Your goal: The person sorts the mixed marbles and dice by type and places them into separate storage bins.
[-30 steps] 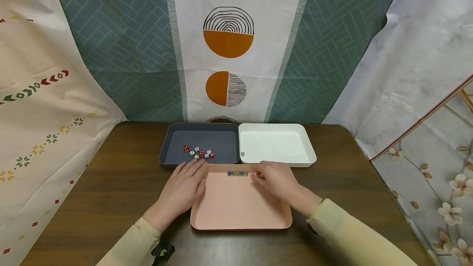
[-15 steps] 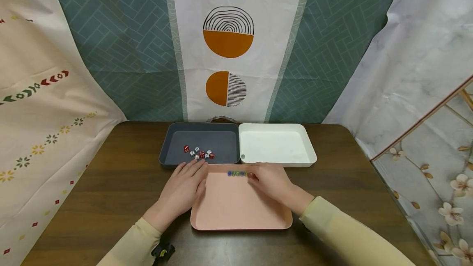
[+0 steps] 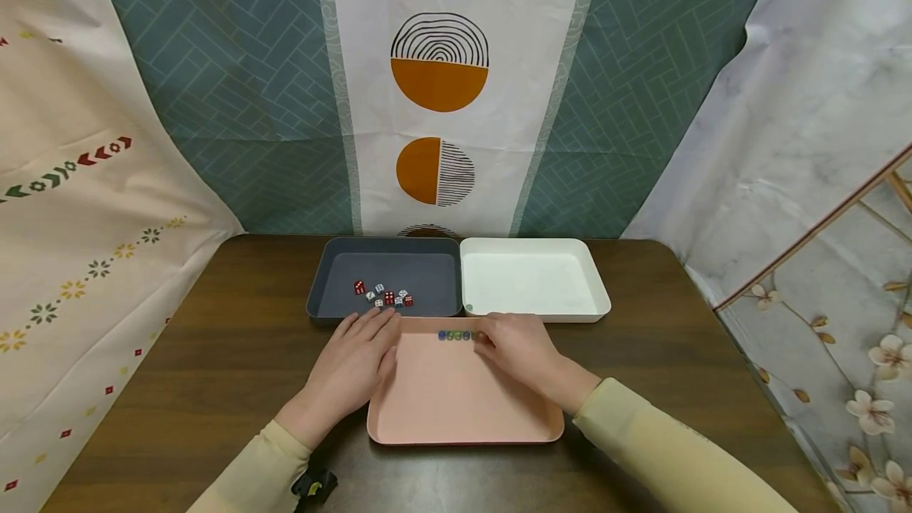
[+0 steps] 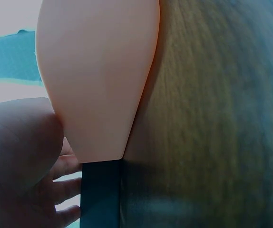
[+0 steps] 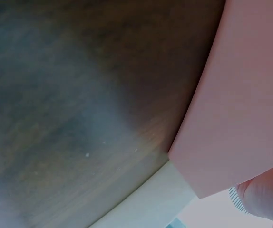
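Note:
Small see-through blue and green glass marbles [image 3: 457, 336] stand in a row near the far wall of the pink tray [image 3: 456, 402]. My right hand [image 3: 523, 348] has thumb and fingertips together at the right end of that row, pinching a marble there that the fingers mostly hide. Over the tray's far left corner lies my left hand [image 3: 356, 359], its fingers extended and touching the rim. In the left wrist view, the fingers [image 4: 66, 190] show beside the tray edge. One greenish marble [image 3: 469, 308] is at the near left corner of the white tray [image 3: 534, 271].
Behind the pink tray, a dark grey tray [image 3: 388, 260] holds several red and white dice [image 3: 389, 298]. It stands against the white tray. All sit on a brown wooden table [image 3: 249, 323], with patterned cloth hanging behind and at both sides.
My right hand has moved slightly left, its fingertips now covering part of the row's right end. The marble in the white tray has rolled toward the near wall. My left hand stays put.

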{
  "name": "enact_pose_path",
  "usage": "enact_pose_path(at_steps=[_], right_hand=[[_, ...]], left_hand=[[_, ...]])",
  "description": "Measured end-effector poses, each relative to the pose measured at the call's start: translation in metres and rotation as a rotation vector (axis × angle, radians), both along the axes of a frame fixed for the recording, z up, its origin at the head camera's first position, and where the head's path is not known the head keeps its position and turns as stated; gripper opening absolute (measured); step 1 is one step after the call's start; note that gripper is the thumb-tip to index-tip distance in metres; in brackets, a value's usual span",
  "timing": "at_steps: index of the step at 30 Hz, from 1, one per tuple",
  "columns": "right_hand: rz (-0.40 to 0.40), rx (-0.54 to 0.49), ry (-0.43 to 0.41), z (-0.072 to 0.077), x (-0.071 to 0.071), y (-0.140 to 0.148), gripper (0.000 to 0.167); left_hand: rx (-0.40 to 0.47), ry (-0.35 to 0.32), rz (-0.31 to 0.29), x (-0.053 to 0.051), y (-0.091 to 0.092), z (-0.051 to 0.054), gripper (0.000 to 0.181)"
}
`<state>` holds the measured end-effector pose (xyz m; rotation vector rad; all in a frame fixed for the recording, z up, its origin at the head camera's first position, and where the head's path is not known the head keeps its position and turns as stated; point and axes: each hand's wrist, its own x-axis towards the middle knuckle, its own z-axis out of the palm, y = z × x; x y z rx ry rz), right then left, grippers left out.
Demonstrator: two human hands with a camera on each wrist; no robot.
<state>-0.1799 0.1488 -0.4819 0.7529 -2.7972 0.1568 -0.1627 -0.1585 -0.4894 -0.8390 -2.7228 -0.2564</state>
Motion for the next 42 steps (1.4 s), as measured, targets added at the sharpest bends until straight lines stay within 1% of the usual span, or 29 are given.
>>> enact_pose_path(at_steps=[6,15,22,29,34,38,42], right_hand=[[-0.008,0.002,-0.007,-0.0004,-0.0007,-0.001,0.014],[-0.01,-0.004,0.009,-0.0028,-0.0006,-0.0006,0.01],[0.002,-0.004,0.002,-0.0026,-0.0001,-0.001,0.008],[0.019,0.002,0.033,-0.0032,0.0006,-0.0006,0.006],[0.016,0.008,0.038,-0.0021,0.0025,0.0003,0.004],[0.025,-0.012,0.043,0.0006,0.005,0.0017,0.003],[0.042,-0.052,0.05,0.005,0.0078,0.0038,0.009]], left_hand=[[0.0,0.002,-0.004,0.0007,0.0004,0.001,0.051],[0.002,-0.002,-0.004,0.0019,0.0011,0.002,0.051],[0.002,0.001,-0.003,0.002,0.0009,0.0011,0.051],[0.001,-0.003,-0.002,0.0017,0.0007,0.0004,0.051],[0.0,-0.008,-0.002,0.0017,0.0006,0.0009,0.051],[0.001,-0.003,-0.004,0.0017,0.0005,0.0019,0.051],[0.004,0.0,-0.004,0.0016,0.0006,0.0027,0.051]])
